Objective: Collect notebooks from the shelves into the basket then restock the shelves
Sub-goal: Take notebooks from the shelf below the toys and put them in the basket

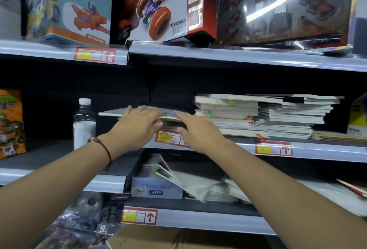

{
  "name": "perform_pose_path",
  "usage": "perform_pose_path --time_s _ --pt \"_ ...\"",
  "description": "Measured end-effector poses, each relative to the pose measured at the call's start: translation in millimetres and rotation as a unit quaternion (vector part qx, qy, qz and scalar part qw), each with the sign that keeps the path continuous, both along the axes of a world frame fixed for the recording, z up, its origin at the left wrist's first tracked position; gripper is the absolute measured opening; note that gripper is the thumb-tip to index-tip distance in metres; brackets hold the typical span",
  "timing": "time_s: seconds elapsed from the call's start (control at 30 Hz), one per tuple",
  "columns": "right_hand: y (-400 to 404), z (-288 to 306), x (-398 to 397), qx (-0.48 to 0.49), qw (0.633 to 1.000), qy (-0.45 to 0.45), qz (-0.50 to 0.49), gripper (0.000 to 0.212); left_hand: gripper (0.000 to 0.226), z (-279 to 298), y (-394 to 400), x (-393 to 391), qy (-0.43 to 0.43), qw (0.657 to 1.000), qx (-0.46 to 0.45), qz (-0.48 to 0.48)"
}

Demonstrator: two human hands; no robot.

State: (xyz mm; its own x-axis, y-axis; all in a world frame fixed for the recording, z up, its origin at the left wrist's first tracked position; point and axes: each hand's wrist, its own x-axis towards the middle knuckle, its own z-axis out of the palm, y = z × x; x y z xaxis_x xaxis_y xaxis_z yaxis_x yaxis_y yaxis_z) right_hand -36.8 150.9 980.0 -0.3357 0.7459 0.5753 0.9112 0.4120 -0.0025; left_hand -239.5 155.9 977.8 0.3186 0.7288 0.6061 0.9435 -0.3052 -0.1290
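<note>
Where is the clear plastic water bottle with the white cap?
The clear plastic water bottle stands on the middle shelf, just left of the left hand.

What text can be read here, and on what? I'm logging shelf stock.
"LOOSE LEAF" and "A7PP": blue-grey box on the lower shelf.
"LING", cut off at the top: side of the red toy car box.
Chinese characters on the dark packet: not legible.
Shelf price tags and barcodes: too blurred.

Both arms stretched forward, hands close together: left hand palm-down with fingers curled over something, right hand gripping beside it.
</note>
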Motion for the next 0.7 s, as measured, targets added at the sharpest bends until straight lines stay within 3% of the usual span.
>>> perform_pose_path --time_s 0.13,0.3,0.6,0.7 --pt "-32 -33 12 0.041 0.999 -0.004 0.022 0.058 0.069 -32 -14 6 0.021 0.998 0.049 0.042" --pt "-76 -106 42 -0.002 0.997 0.005 0.075 0.056 0.066 -103 -49 25 0.045 0.996 0.039 -0.065" --pt "-104 -301 139 -0.283 0.959 0.003 0.003 0.056 0.060 -307 -84 93 0.040 0.966 -0.248 -0.067" --pt "-117 -369 176 -0.372 0.928 -0.004 -0.020 0.060 0.077 -378 -104 121 0.018 0.938 -0.339 -0.065"
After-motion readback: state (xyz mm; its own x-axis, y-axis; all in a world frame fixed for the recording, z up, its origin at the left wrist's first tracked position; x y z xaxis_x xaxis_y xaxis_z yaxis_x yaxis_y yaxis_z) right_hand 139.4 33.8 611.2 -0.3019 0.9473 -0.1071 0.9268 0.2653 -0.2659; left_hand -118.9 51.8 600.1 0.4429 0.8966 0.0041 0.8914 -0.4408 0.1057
